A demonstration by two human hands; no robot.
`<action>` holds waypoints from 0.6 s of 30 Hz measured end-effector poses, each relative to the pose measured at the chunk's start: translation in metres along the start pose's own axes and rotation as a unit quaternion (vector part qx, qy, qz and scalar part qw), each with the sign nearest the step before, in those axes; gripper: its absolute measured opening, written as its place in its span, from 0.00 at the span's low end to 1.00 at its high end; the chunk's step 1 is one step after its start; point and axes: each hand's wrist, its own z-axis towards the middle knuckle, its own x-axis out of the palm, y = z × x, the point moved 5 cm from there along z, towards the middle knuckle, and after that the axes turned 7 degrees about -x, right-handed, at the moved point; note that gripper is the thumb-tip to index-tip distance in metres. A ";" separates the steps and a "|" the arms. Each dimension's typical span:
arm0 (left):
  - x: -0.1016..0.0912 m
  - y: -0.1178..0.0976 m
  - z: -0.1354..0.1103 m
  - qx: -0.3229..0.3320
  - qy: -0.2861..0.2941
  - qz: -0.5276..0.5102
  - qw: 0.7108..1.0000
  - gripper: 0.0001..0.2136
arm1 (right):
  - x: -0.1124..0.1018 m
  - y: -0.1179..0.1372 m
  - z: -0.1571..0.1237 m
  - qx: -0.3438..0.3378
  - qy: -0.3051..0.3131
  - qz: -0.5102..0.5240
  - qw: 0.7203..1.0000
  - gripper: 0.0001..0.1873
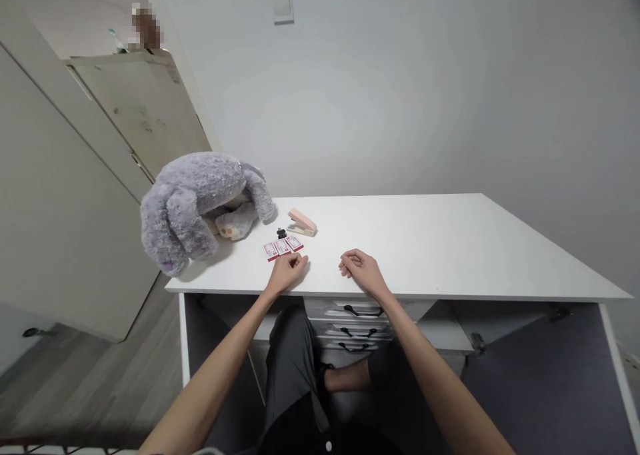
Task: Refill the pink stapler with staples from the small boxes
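My left hand [287,272] rests on the white tabletop in a loose fist, with nothing visible in it. Just beyond its knuckles lie three small flat red-and-white packs [283,246], side by side. Behind them sits a little cluster of black objects [281,233], perhaps clips, too small to make out. A pink stapler [303,222] with a cream base stands a bit further back, its upper arm raised. To the right, my right hand [363,269] lies on the tabletop with its fingers curled in, holding nothing that I can see. The two hands are apart.
A large lilac plush toy [200,182] covers the left end of the white table [450,242]. Below the front edge are drawers with black handles [357,332] and an open cabinet door [550,375] at right. A grey wall [400,95] rises behind.
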 end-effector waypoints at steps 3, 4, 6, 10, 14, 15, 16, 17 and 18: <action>0.000 0.001 -0.001 0.000 -0.001 0.000 1.000 0.21 | -0.001 -0.001 0.000 0.002 0.000 -0.002 1.000 0.25; 0.001 0.001 -0.001 0.000 -0.001 0.001 1.000 0.21 | -0.001 -0.002 0.000 0.003 0.001 -0.003 1.000 0.24; 0.001 0.001 -0.001 0.000 -0.001 0.002 1.000 0.21 | -0.001 -0.003 0.000 0.005 0.002 -0.003 1.000 0.24; 0.001 0.000 -0.001 -0.001 -0.001 0.003 1.000 0.21 | -0.002 -0.003 0.001 0.007 0.004 -0.001 1.000 0.23; 0.001 -0.002 -0.002 -0.005 -0.003 0.006 1.000 0.21 | -0.002 -0.002 0.000 0.011 0.004 0.005 1.000 0.22; 0.001 -0.003 -0.003 -0.007 -0.004 0.007 1.000 0.21 | -0.002 -0.001 0.000 0.012 0.004 0.007 1.000 0.22; 0.001 -0.004 -0.003 -0.008 -0.005 0.008 1.000 0.21 | -0.002 -0.001 0.000 0.013 0.004 0.008 1.000 0.22; 0.000 -0.004 -0.004 -0.010 -0.006 0.008 1.000 0.21 | -0.001 0.000 0.000 0.013 0.005 0.009 1.000 0.22; 0.000 -0.005 -0.005 -0.011 -0.008 0.008 1.000 0.21 | -0.001 0.000 0.000 0.013 0.005 0.010 1.000 0.22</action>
